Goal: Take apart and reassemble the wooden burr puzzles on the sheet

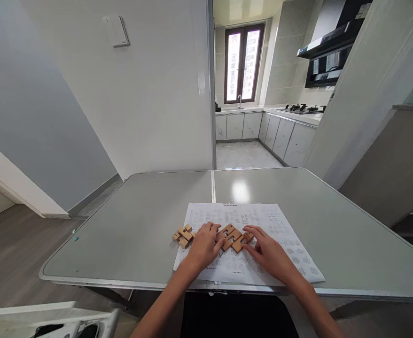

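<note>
A printed instruction sheet (pixel 284 234) lies near the front edge of a grey table (pixel 132 225). On it rest several notched wooden puzzle pieces (pixel 235 236) pushed together. My left hand (pixel 204 244) lies over their left side, fingers curled with the tips on the wood. My right hand (pixel 268 251) reaches in from the right, fingers stretched, tips touching the rightmost piece. A second small cluster of wooden pieces (pixel 183 234) sits at the sheet's left edge, just left of my left hand, untouched.
The table has a seam down its middle (pixel 212 188) and a metal rim. A white wall stands behind it on the left. A kitchen with counters (pixel 262 126) opens beyond. A white object (pixel 51 319) sits low at the left front.
</note>
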Demonstrator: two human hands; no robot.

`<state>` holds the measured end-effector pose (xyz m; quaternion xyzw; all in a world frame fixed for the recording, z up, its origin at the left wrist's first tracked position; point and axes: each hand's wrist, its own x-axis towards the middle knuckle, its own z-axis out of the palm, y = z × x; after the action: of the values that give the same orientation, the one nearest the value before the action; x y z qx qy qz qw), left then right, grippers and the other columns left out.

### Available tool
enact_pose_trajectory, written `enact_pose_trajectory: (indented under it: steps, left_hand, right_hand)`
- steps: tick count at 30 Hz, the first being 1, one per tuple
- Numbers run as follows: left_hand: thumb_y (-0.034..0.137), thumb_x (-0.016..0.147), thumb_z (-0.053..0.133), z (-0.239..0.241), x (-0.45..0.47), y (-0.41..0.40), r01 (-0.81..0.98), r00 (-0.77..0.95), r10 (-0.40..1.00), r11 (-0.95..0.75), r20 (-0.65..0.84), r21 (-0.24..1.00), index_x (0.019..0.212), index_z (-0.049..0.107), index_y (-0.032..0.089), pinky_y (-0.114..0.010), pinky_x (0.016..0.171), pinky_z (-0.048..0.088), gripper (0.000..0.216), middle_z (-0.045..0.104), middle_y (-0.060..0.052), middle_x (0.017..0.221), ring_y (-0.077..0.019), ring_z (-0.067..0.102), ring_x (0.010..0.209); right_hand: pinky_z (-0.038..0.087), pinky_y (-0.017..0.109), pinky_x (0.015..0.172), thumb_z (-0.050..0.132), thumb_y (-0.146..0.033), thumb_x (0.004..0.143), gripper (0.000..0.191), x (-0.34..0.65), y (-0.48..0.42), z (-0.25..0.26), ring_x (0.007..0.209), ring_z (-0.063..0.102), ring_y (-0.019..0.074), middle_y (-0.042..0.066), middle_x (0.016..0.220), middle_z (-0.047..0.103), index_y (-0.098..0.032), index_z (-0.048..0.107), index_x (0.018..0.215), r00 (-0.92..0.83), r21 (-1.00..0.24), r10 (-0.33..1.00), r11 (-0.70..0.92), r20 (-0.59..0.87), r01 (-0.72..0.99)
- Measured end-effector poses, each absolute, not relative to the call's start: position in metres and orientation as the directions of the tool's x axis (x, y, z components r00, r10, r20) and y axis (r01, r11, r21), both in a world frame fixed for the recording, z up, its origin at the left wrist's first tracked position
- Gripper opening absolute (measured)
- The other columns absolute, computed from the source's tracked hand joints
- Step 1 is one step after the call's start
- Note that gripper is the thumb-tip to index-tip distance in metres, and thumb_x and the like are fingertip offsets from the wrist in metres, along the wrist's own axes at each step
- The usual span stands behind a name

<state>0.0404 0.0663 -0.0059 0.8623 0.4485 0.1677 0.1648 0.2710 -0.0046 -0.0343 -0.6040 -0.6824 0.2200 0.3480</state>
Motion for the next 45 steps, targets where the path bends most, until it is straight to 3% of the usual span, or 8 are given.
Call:
enact_pose_trajectory:
  steps: [4,14,20,23,26,31,36,45]
  left_hand:
    - [0.031,0.092,0.059,-0.009,0.040,0.075,0.681,0.542,0.836,-0.497,0.085,0.538,0.118,0.063,0.017,-0.040,0.094,0.050,0.030,0.063,-0.014,0.120,-0.0290,0.061,0.110]
    - [0.035,0.093,0.054,0.002,0.043,0.084,0.705,0.521,0.853,-0.442,0.018,0.555,0.081,0.061,0.020,-0.031,0.067,0.045,0.020,0.067,-0.008,0.092,-0.0232,0.064,0.079]
    - [0.042,0.102,0.042,0.013,0.033,0.064,0.708,0.438,0.898,-0.373,0.042,0.600,0.092,0.059,0.022,-0.031,0.063,0.042,0.027,0.070,-0.007,0.089,-0.0233,0.065,0.076]
    - [0.045,0.104,0.040,0.016,0.026,0.048,0.562,0.427,0.902,-0.321,0.065,0.762,0.098,0.057,0.023,-0.029,0.063,0.044,0.028,0.071,-0.004,0.087,-0.0193,0.064,0.069]
    - [0.051,0.103,0.044,0.014,0.022,0.034,0.346,0.482,0.876,-0.211,0.020,0.914,0.097,0.055,0.022,-0.026,0.059,0.043,0.032,0.068,0.000,0.081,-0.0136,0.057,0.057]
    - [0.057,0.100,0.049,0.001,0.019,0.019,0.184,0.485,0.874,-0.054,-0.042,0.981,0.094,0.054,0.020,-0.023,0.053,0.038,0.038,0.060,0.001,0.076,-0.0104,0.047,0.054]
    - [0.053,0.102,0.050,-0.003,0.017,0.014,0.151,0.497,0.868,-0.077,-0.008,0.986,0.094,0.055,0.020,-0.022,0.053,0.033,0.035,0.057,0.003,0.074,-0.0088,0.041,0.054]
    - [0.052,0.102,0.048,-0.002,0.014,0.011,0.243,0.523,0.852,-0.141,-0.007,0.960,0.095,0.058,0.019,-0.024,0.056,0.032,0.035,0.061,0.003,0.071,-0.0106,0.038,0.055]
  right_hand:
    - [0.054,0.034,0.068,0.065,-0.043,0.090,0.036,0.277,0.006,-0.033,0.066,0.067,0.0172,0.003,0.123,0.068,-0.031,0.061,0.124,-0.090,-0.699,0.987,0.157,0.132,0.698]
    - [0.047,0.031,0.067,0.071,-0.039,0.084,0.012,0.288,0.004,-0.017,0.080,0.068,0.0228,0.002,0.098,0.072,-0.028,0.070,0.087,-0.191,-0.673,0.982,0.142,0.001,0.726]
    - [0.047,0.031,0.066,0.073,-0.040,0.083,0.014,0.288,-0.005,-0.013,0.075,0.066,0.0223,0.002,0.091,0.072,-0.027,0.070,0.082,-0.192,-0.695,0.981,0.124,-0.021,0.708]
    - [0.047,0.032,0.067,0.069,-0.042,0.086,0.018,0.286,-0.007,-0.013,0.077,0.064,0.0235,0.003,0.085,0.071,-0.026,0.069,0.077,-0.197,-0.694,0.980,0.151,0.014,0.704]
    - [0.051,0.034,0.072,0.064,-0.050,0.090,0.026,0.280,-0.011,-0.011,0.082,0.065,0.0239,0.004,0.091,0.071,-0.026,0.070,0.084,-0.156,-0.784,0.986,0.148,0.067,0.602]
    - [0.056,0.035,0.078,0.051,-0.064,0.096,0.043,0.257,-0.018,-0.011,0.083,0.070,0.0238,0.005,0.092,0.074,-0.024,0.065,0.106,-0.100,-0.958,0.994,0.074,0.048,0.277]
    - [0.041,0.025,0.046,0.048,-0.070,0.096,0.050,0.233,-0.020,-0.020,0.047,0.046,0.0119,-0.005,0.065,0.051,-0.024,0.061,0.109,0.026,-0.998,0.999,0.030,0.032,0.058]
    - [0.038,0.028,0.053,0.033,-0.073,0.100,0.062,0.214,-0.025,-0.027,0.052,0.037,0.0139,-0.005,0.061,0.040,-0.021,0.066,0.112,0.005,-0.985,0.996,-0.089,-0.091,-0.149]
